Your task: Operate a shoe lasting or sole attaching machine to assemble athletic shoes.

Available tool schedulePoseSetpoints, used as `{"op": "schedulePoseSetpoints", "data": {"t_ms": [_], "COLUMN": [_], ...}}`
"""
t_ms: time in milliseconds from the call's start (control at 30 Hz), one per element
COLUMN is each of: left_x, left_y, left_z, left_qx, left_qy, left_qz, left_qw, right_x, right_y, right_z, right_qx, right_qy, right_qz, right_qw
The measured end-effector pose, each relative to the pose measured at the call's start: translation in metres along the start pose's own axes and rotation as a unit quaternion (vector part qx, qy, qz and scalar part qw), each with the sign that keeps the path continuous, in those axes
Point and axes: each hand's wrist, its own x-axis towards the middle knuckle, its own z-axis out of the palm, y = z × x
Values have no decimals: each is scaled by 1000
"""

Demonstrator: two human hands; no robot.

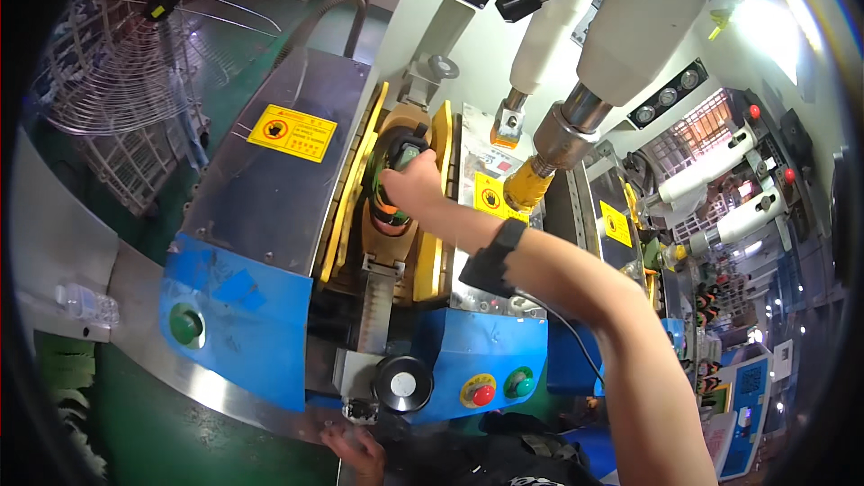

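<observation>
My right hand (pixel 416 184) reaches across the press and is closed on the upper part of a dark shoe (pixel 388 211) with green and orange trim. The shoe lies lengthwise in a cradle between two yellow pads, a left one (pixel 349 202) and a right one (pixel 432 256). My fingertips are partly hidden behind the hand. Low in view, my left hand (pixel 357 452) rests by the machine's front edge, just below a round black knob (pixel 402 384). Its fingers look apart, and nothing shows in them.
Two press cylinders hang over the right side, the nearer with a yellow tip (pixel 528 187). On the blue front panels sit a green button (pixel 186 326), a red button (pixel 483 394) and another green button (pixel 519 382). A wire-caged fan (pixel 135 45) stands far left, above a plastic bottle (pixel 88 304).
</observation>
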Motion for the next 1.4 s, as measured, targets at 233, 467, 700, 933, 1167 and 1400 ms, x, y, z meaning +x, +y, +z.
{"op": "schedulePoseSetpoints", "data": {"t_ms": [233,467,700,933,1167,1400], "left_x": [94,106,89,-16,-131,-294], "left_y": [94,102,101,97,107,108], "left_z": [10,32,-1,-57,-48,-116], "left_qx": [-62,-35,-26,11,126,230], "left_qy": [239,259,217,136,-75,-298], "left_qz": [99,108,152,102,-37,-235], "left_qw": [964,959,964,985,988,896], "right_x": [-132,-197,-208,-249,-305,-424], "right_y": [-8,12,19,170,229,239], "right_z": [-53,-9,-71,-193,-206,-201], "right_qx": [-4,-37,64,-177,-57,159], "right_qy": [-133,-260,-205,-78,-213,-624], "right_qz": [-337,-500,-523,-469,-427,-332], "right_qw": [932,825,825,862,877,690]}}
